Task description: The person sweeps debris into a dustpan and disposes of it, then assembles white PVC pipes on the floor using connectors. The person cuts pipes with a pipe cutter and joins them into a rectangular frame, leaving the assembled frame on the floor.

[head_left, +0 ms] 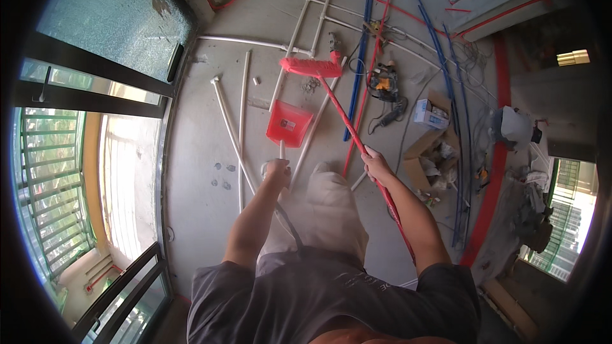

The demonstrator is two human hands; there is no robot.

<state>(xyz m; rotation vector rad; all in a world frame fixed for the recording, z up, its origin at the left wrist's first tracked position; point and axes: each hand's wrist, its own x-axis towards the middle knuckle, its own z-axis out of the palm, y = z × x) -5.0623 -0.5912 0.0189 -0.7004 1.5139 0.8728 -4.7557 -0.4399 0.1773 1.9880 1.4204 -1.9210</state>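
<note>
My left hand [276, 172] is closed round the pale handle of a red dustpan [290, 123], whose pan faces away from me low over the floor. A long red stick passes through my right hand [376, 164], fingers wrapped about it; it is the handle of a red broom [312, 67]. The broom head lies beyond the dustpan, a gap apart from it. Just on the near side of the bristles sits a small heap of grey debris [310, 85]. White pipes run beneath and beside both tools.
White pipes [229, 116] lie on the grey floor to the left, blue pipes [361, 57] to the right. A black and orange power tool [384, 83] with cable rests right of the broom. Farther right stand an open cardboard box [423, 156] and a small white-blue box [431, 113]. Glazed doors [95, 89] border the left.
</note>
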